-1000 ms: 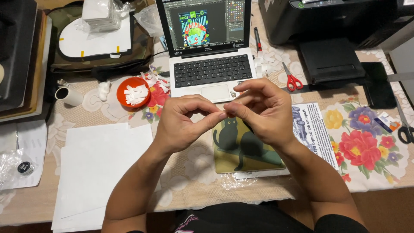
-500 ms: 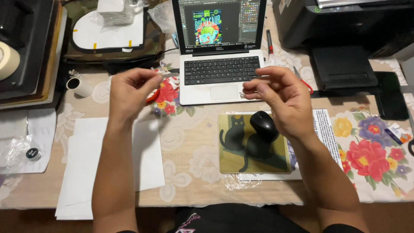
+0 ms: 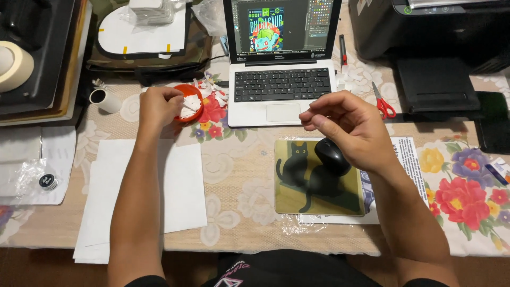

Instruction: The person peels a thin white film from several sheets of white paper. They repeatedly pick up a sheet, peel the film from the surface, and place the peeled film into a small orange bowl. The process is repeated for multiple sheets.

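Left grip [image 3: 159, 105] curled over orange bowl [image 3: 187, 104], right hand [image 3: 348, 127] raised, pinching

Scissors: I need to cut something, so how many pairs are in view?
1: red-handled scissors lie on the tablecloth between the laptop and the printer. Others may be hidden.

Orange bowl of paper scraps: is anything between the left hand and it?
Nothing visible. The left hand is already at the orange bowl, fingertips over its rim among the white paper scraps. The right hand is raised apart, above the black mouse on the cat mouse pad.
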